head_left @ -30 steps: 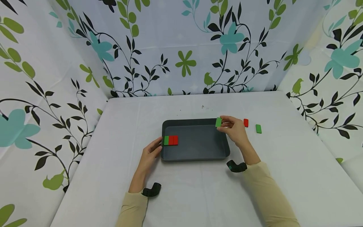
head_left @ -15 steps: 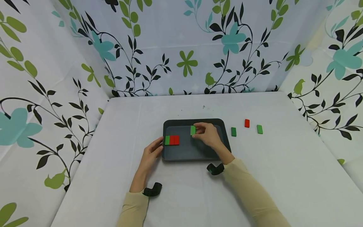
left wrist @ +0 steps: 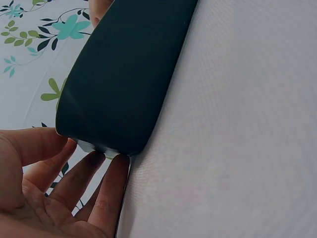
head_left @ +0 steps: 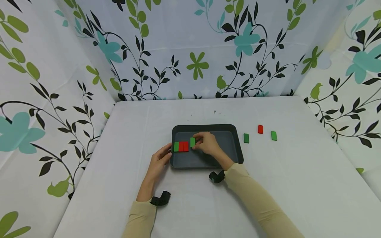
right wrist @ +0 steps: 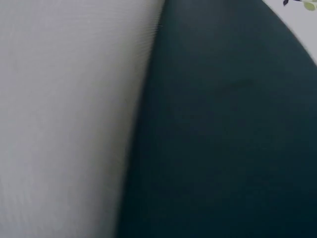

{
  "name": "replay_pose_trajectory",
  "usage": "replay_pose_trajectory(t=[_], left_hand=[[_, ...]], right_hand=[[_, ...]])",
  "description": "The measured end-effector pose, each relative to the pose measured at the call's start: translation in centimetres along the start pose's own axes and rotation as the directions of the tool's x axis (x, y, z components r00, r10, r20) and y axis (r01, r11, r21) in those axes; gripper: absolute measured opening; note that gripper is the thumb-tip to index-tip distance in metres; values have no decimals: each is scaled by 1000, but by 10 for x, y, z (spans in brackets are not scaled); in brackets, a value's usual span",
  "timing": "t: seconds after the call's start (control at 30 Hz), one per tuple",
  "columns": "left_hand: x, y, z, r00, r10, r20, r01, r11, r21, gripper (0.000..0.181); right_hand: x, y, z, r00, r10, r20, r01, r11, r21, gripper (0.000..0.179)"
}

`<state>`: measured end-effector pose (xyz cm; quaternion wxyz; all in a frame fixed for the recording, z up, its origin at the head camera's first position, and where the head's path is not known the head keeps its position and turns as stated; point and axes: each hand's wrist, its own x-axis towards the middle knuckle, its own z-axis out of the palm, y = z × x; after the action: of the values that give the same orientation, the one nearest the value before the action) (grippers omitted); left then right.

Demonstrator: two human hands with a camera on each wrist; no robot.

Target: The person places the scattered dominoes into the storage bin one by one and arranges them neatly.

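Observation:
In the head view my right hand (head_left: 208, 143) pinches a green tile (head_left: 192, 142) between thumb and fingers over the dark grey tray (head_left: 184, 162). Just left of that tile, one green tile (head_left: 176, 146) and two red tiles (head_left: 183, 146) lie side by side in a row at the tray's left end. My left hand (head_left: 156, 162) rests against the tray's left side. The left wrist view shows its extended fingertips touching the tray wall (left wrist: 124, 74), with the thumb at the rim. The right wrist view shows only the tray wall (right wrist: 223, 139) and the tablecloth; my right hand is out of that frame.
Right of the tray, a green tile (head_left: 246, 138), a red tile (head_left: 260, 129) and another green tile (head_left: 274, 136) lie apart on the white table (head_left: 190, 205). Patterned curtains (head_left: 166, 49) enclose its back and sides.
My right hand has carried the green tile left from the tray's right rim to beside the row, uncovering the nearest green tile on the table. My left hand has stayed at the tray's side.

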<state>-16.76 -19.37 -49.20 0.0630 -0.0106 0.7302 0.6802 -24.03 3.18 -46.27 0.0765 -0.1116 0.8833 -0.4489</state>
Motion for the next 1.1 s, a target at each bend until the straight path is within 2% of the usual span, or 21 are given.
replay_pose_trajectory(t=[0.23,0.53,1.1], left_hand=[[1,0,1,1000,8,1,-8,1000,0,46],[0,2,1,1000,17,20,-17,1000,-11,47],[0,0,1,1000,20,-3,-20,1000,14,46]], right_hand=[[2,1,7,999,35,16,-34,999,-35,48],[3,2,11,1000,28,10,-27,998,-64,47],[4,3,16,999,10,45,-5,993,-117,49]])
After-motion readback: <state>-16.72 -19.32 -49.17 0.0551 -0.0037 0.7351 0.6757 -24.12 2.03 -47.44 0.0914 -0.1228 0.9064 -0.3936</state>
